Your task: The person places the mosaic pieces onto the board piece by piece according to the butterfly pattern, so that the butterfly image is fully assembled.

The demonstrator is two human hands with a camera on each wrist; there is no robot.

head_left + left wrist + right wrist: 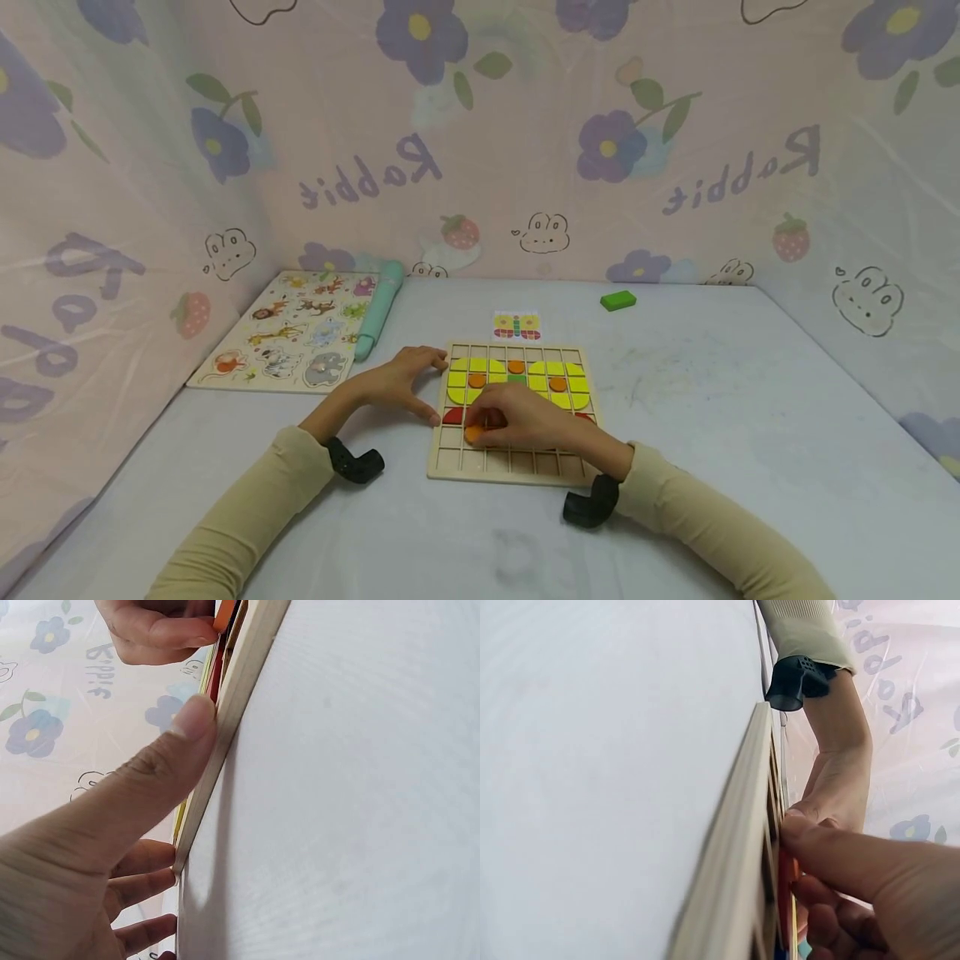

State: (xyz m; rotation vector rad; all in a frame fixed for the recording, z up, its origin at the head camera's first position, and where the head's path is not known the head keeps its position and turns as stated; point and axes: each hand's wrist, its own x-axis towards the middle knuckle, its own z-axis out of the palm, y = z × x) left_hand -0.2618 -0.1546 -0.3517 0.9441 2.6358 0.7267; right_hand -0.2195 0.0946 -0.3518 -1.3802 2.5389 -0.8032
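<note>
A wooden grid board lies on the table, its cells partly filled with yellow, red, orange and green pieces. My right hand pinches a round orange piece between thumb and fingers, low over the left part of the grid; its edge also shows in the left wrist view. Along the board's left side, my left hand is spread, thumb tip against the rim and fingertips at the edge farther back. Red pieces sit in the row just behind the orange one. My right hand hides the middle of the grid.
Behind the board lies a small butterfly picture card. An animal puzzle board is at the left, with a mint-green stick-shaped object along its right side. A green block rests at the back right. Printed curtains enclose the table.
</note>
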